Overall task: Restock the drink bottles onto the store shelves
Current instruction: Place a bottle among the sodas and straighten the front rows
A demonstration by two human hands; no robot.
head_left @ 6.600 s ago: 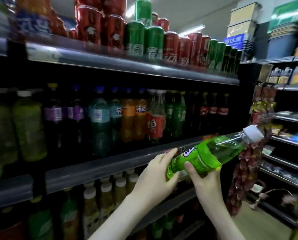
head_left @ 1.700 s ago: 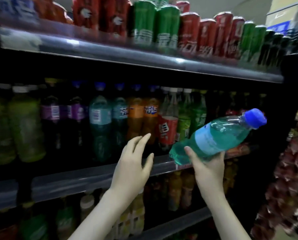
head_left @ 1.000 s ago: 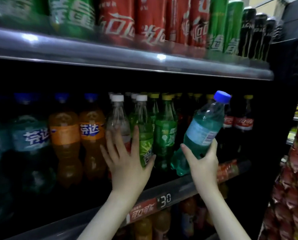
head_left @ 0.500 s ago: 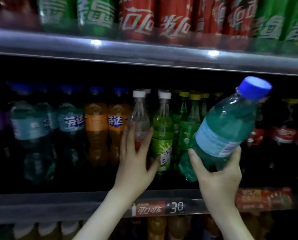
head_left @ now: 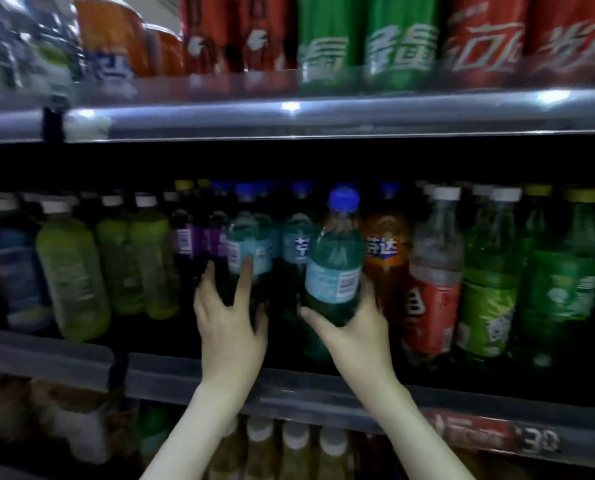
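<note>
Teal bottle (head_left: 336, 271) now upright at centre, right hand (head_left: 355, 327) gripping, nearly shelved; left hand (head_left: 230, 323) spread flat against matching bottles (head_left: 249, 249).

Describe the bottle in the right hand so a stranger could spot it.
Look at the middle shelf, below the row of red and green cans. Near its centre, the right hand grips a blue-green bottle with a blue cap and pale blue label. Unlike its shelved neighbours, it is held forward of the row, left of the orange bottle.

Right hand (head_left: 353, 336) grips upright teal bottle (head_left: 336, 268); left hand (head_left: 232, 327) touches shelved bottle (head_left: 249, 251).
</note>
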